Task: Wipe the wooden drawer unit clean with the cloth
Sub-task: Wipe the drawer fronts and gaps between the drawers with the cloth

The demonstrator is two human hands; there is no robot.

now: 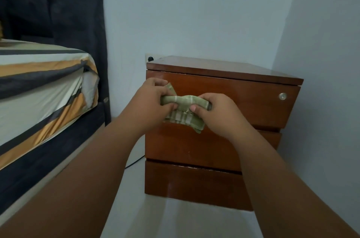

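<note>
A reddish-brown wooden drawer unit (220, 146) with three drawer fronts stands in the room's corner on a white floor. A round metal lock (282, 96) sits at the top drawer's right end. In front of the top drawer I hold a green checked cloth (184, 110), bunched and folded, between both hands. My left hand (151, 99) grips its left end and my right hand (218, 113) grips its right end. Whether the cloth touches the wood cannot be told. The unit's top (224, 69) is bare.
A bed with a striped sheet (42, 89) and a dark base stands close on the left. A dark curtain (58, 8) hangs behind it. A wall socket (149, 58) sits behind the unit's left rear corner, and a black cable (134, 162) runs across the floor. A wall closes the right side.
</note>
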